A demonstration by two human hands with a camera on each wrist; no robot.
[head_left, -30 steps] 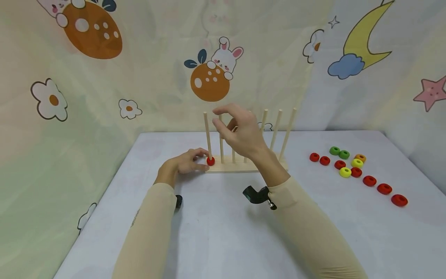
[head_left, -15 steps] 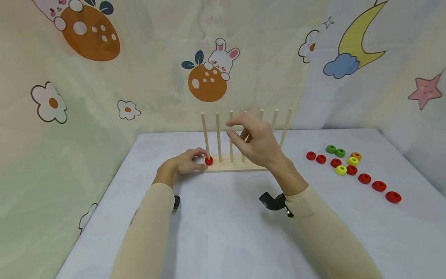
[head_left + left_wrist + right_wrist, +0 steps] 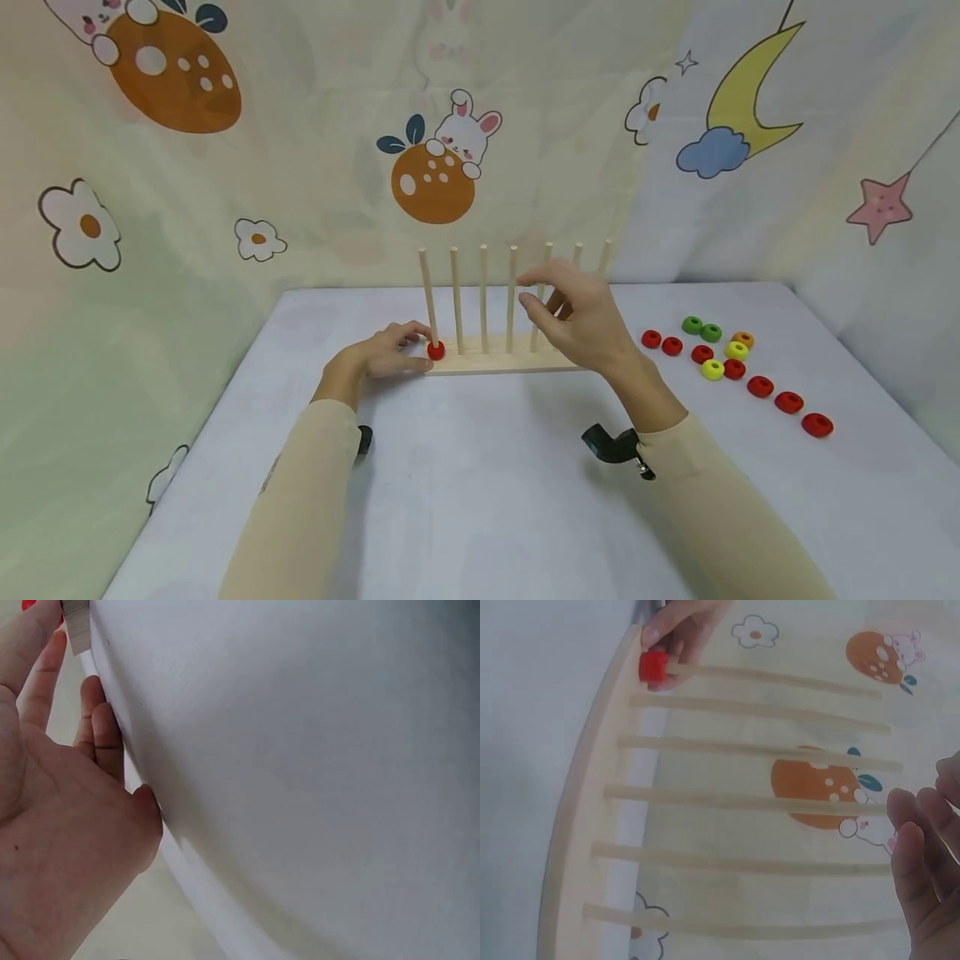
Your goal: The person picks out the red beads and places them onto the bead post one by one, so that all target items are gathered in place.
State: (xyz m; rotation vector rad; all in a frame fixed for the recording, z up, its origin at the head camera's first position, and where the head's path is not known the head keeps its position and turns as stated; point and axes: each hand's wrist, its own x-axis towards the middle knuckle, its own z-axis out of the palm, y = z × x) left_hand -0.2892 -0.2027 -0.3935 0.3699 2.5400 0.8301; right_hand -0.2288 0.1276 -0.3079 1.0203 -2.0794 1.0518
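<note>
A wooden stand (image 3: 495, 362) with a row of upright pegs stands near the back of the table. One red bead (image 3: 436, 351) sits at the foot of its leftmost peg. My left hand (image 3: 378, 354) holds the stand's left end, thumb in front and fingers behind, beside that bead. In the left wrist view only a corner of the wooden base (image 3: 77, 630) shows by the fingertips. My right hand (image 3: 581, 312) hovers before the right-hand pegs with loosely bent fingers, thumb apart from index, and nothing in it. It hides parts of those pegs.
To the right lie loose beads on the table (image 3: 480, 500): several red ones (image 3: 760, 386), two green ones (image 3: 692, 325), two yellow ones (image 3: 712, 369) and an orange one (image 3: 743, 339). A printed cloth (image 3: 322, 150) hangs behind the table.
My right hand has moved right and slightly down, away from the left pegs. My left hand stays at the stand's end. The whole view has shifted slightly.
</note>
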